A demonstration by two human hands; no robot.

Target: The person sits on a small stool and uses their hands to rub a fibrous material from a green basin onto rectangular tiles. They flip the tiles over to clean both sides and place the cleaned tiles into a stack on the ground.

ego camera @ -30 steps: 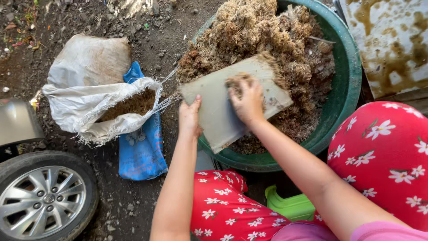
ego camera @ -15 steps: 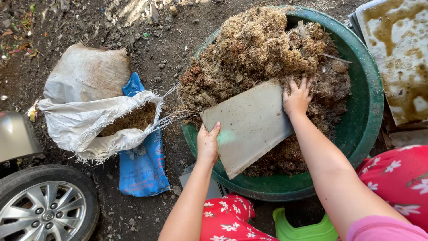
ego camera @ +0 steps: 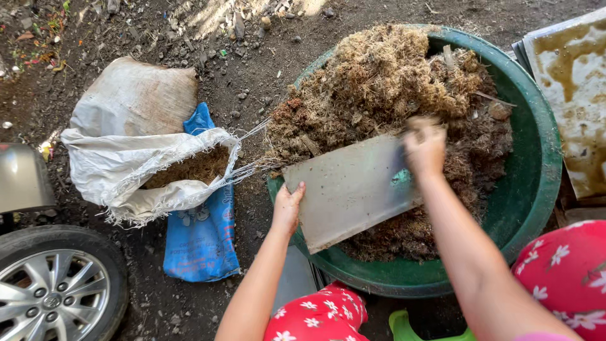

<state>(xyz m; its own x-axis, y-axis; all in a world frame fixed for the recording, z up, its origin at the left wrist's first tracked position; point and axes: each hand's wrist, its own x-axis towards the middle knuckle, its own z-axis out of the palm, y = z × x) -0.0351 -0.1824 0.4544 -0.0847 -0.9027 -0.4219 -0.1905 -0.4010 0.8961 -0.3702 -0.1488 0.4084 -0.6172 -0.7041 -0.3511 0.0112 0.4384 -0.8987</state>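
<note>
Here you crouch on bare, dark dirt ground [ego camera: 252, 82] strewn with pebbles and bits of debris, your red floral trousers [ego camera: 568, 265] at the bottom edge. Your left hand [ego camera: 287, 208] grips the lower left edge of a flat grey board [ego camera: 350, 189], fingers curled round it; your right hand [ego camera: 424, 148] presses on its upper right corner, blurred, so you cannot tell how those fingers lie. The board tilts across a round green plastic basin [ego camera: 540, 189], resting on a heap of coarse, fibrous brown mulch [ego camera: 391, 82]. Left of the basin, just apart, a frayed white woven sack [ego camera: 132, 164] lies open over a blue bag [ego camera: 199, 240]. A car wheel [ego camera: 53, 290] fills the bottom left corner; stained sheets [ego camera: 574, 95] sit to the right.
</note>
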